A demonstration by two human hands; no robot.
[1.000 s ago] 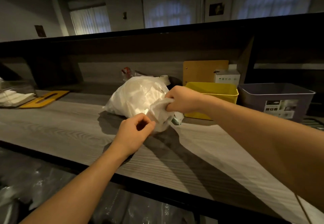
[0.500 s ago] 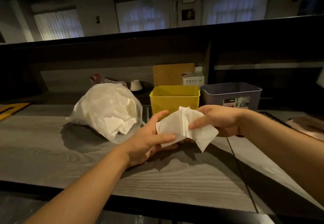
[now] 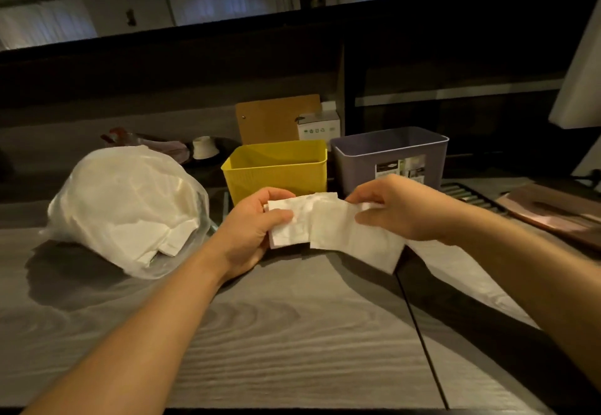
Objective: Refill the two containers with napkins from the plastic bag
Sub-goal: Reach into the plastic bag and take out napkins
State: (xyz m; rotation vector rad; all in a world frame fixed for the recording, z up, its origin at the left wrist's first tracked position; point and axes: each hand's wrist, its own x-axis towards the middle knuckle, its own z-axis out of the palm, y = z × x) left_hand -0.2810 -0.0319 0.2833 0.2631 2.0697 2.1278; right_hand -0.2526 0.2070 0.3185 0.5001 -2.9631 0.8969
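White paper napkins [image 3: 325, 222], a small bunch, held above the grey wood-grain counter [image 3: 292, 333] just in front of the two containers. A second ago they were still inside the bag; now they are out and spread between both hands. Left hand [image 3: 257, 229] grips the left end, thumb over the top sheet; right hand [image 3: 400, 209] pinches the right end, one loose sheet hanging below it. The hands stand apart, joined only by the paper.

Yellow container [image 3: 276, 167], at 12 o'clock from the napkins, just beyond them; what shows of its inside looks empty. Grey container [image 3: 390, 154], at 1 o'clock, beside the yellow one, printed label on its front; its inside is mostly hidden.

Plastic bag [image 3: 126, 206], at 9 o'clock, lying on the counter, translucent, still bulging with napkins, no hand on it now.

Behind the containers: a brown board [image 3: 276, 118] and a small white box [image 3: 318, 128].

Judgement: first batch extracted, being squared up; neither container filled yet, so the task looks barely begun.
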